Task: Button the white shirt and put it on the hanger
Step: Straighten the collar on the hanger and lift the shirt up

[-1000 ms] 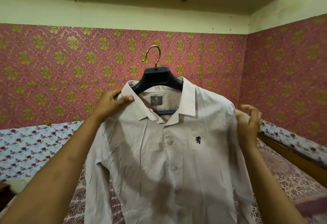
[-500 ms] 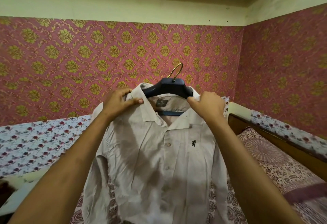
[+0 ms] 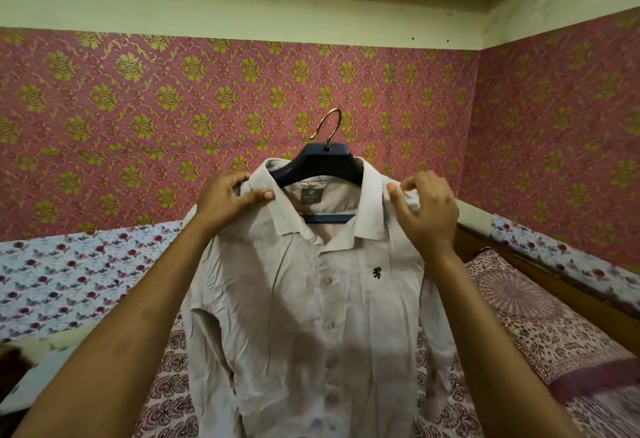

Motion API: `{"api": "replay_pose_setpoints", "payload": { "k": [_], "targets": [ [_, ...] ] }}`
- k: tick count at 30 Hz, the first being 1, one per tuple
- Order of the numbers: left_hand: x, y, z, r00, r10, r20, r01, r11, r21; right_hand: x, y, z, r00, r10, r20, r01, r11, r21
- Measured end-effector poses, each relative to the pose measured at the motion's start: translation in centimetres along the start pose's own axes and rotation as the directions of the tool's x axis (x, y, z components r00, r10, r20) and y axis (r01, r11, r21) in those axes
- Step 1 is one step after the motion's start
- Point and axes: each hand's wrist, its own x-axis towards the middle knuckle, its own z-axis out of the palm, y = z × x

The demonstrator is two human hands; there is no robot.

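The white shirt (image 3: 311, 316) hangs in front of me on a dark hanger (image 3: 323, 162) with a gold hook. Its front is buttoned down the placket, with the collar open at the top, and a small dark logo sits on the chest. My left hand (image 3: 225, 200) grips the shirt at the left side of the collar, thumb on the front. My right hand (image 3: 427, 211) pinches the fabric at the right shoulder, just outside the collar. The hanger's arms are hidden inside the shirt; only its neck and a bit of the lower bar show.
A bed with a patterned maroon cover (image 3: 540, 327) lies below and to the right, with a wooden frame edge (image 3: 554, 285). Pink and gold wallpaper (image 3: 173, 108) covers the walls behind. A floral sheet (image 3: 69, 275) runs along the left.
My right hand has moved outward from the right collar to the right shoulder. The shirt and hanger have risen a little and the hook has swung.
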Motion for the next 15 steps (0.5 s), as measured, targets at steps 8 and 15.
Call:
{"api": "replay_pose_setpoints", "payload": {
  "k": [8,15],
  "targets": [
    [-0.6,1.1,0.1,0.997,-0.004,0.08,0.006,1.0,-0.022,1.1,0.9,0.6,0.925,0.076,0.373,-0.087,0.996,0.012],
    [-0.8,1.5,0.6,0.986,0.061,0.158,-0.09,0.98,0.179,0.8,0.3,0.6,0.931,0.17,0.322,-0.127,0.981,-0.149]
  ]
}}
